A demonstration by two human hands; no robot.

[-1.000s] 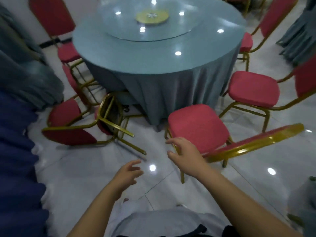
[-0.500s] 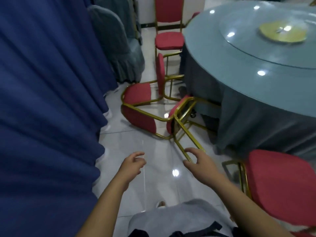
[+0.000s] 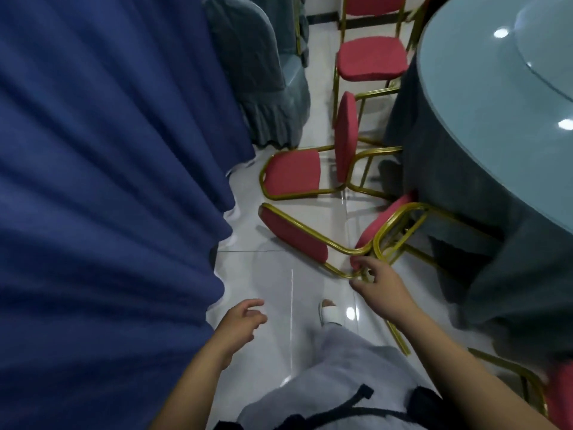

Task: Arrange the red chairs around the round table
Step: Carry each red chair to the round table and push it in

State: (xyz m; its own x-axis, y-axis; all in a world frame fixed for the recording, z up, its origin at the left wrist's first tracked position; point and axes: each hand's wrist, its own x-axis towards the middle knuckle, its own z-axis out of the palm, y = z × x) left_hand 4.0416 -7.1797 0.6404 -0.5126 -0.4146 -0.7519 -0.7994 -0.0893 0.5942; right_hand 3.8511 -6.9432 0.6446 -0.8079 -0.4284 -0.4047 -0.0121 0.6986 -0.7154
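Observation:
Two red chairs with gold frames lie tipped over on the floor beside the round table [image 3: 483, 125], which wears a grey-blue cloth. The nearer fallen chair [image 3: 294, 235] has its backrest toward me, its seat against the cloth. My right hand [image 3: 383, 288] reaches its frame corner, finger and thumb spread on either side of the gold tube without closing. My left hand [image 3: 242, 321] hovers lower left, loosely curled and holding nothing. The second fallen chair [image 3: 293, 173] lies just behind. A third red chair [image 3: 372, 58] stands upright at the table's far side.
A blue draped cloth [image 3: 93, 181] fills the left. A grey-covered chair [image 3: 257, 72] stands behind it. Part of another red chair [image 3: 558, 398] shows at bottom right. My foot in a white slipper [image 3: 330, 315] is on the glossy tile floor, which forms a narrow aisle.
The view has swung left from the upright chair to the two fallen chairs. My right hand has moved forward to the nearer fallen chair's frame; my foot has stepped forward.

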